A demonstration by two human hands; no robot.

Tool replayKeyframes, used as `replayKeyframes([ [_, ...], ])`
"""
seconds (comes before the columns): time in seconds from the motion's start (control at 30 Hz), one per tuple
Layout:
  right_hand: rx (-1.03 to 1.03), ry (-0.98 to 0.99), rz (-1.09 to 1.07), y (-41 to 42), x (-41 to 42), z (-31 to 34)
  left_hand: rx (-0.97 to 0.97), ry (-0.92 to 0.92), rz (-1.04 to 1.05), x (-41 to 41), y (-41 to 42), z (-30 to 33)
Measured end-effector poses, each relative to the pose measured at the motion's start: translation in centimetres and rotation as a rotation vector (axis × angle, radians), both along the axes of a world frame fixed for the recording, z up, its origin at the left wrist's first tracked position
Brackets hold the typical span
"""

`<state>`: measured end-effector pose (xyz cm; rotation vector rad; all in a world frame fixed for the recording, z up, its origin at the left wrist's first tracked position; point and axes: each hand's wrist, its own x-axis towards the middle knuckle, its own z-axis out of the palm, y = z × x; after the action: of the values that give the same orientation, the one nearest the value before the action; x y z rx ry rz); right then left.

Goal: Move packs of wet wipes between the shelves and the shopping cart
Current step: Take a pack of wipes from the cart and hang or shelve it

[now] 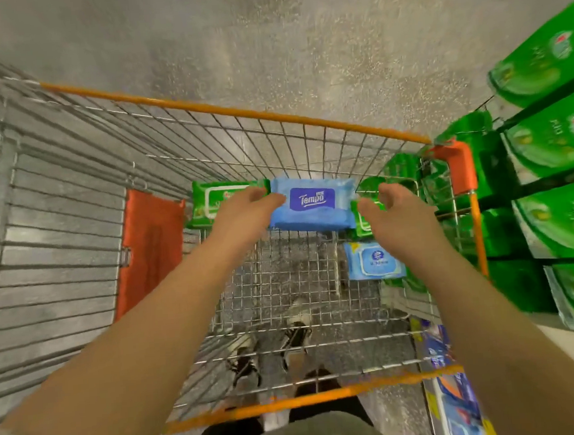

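Both arms reach down into the shopping cart (305,123), a wire basket with orange rails parked just beside shelves (557,175) stacked with green packs. The left hand (244,210) grasps the left end of a blue pack of wet wipes (312,203) marked "Tempo", fingers curled over its edge, and holds it above the far end of the cart floor. The right hand (394,205) is released: its fingers are spread and loosely bent, near the pack's right end but not touching it.

Other packs already lie in the cart: a green pack (222,196) at the far wall, partly behind the blue one, a second green pack (363,220) under the right hand's fingertips, and a smaller light blue pack (373,260) flat on the wire floor toward the right side. An orange flap (150,248) hangs on the cart's left inner wall.

The step in hand looks like handling the blue pack at the cart, either setting it down among the others or lifting it out; the single view does not settle which. If it is going down, the next move calls for lowering it onto the bare wire between the green packs and letting the left fingers open. If it is coming out, the right hand needs to close on the free end, since the soft pack will sag when held by one edge, and then both hands swing right toward the shelves.
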<state>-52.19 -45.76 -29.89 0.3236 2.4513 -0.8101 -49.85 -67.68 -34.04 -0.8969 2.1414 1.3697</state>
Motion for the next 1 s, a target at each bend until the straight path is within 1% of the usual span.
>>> replayKeyframes([
  [0.13,-0.063,-0.038,-0.082,0.2,-2.2,-4.9,0.114,-0.069,0.164,-2.2,1.2,-4.1],
  [0.2,-0.083,-0.054,-0.114,0.2,-3.2,-7.0,0.149,-0.085,0.207,-3.0,1.5,-6.5],
  [0.43,-0.155,-0.148,-0.28,-0.2,-5.7,-14.6,0.09,-0.134,0.145,-5.4,2.7,-12.3],
  [0.53,-0.266,-0.229,-0.35,-0.3,-5.9,-16.9,0.12,-0.177,0.175,-5.8,3.3,-14.1],
  [0.6,-0.36,-0.27,-0.38,-0.4,-5.9,-17.7,0.139,-0.206,0.213,-6.1,3.5,-14.8],
  [0.73,-0.452,-0.274,-0.394,0.4,-5.8,-20.9,0.155,-0.25,0.294,-6.8,3.5,-15.8],
  [0.8,-0.508,-0.306,-0.395,0.3,-5.8,-20.8,0.162,-0.268,0.316,-7.1,3.6,-16.0],
  [1.0,-0.622,-0.385,-0.405,0.6,-6.1,-22.2,0.13,-0.274,0.304,-7.8,4.4,-16.9],
])
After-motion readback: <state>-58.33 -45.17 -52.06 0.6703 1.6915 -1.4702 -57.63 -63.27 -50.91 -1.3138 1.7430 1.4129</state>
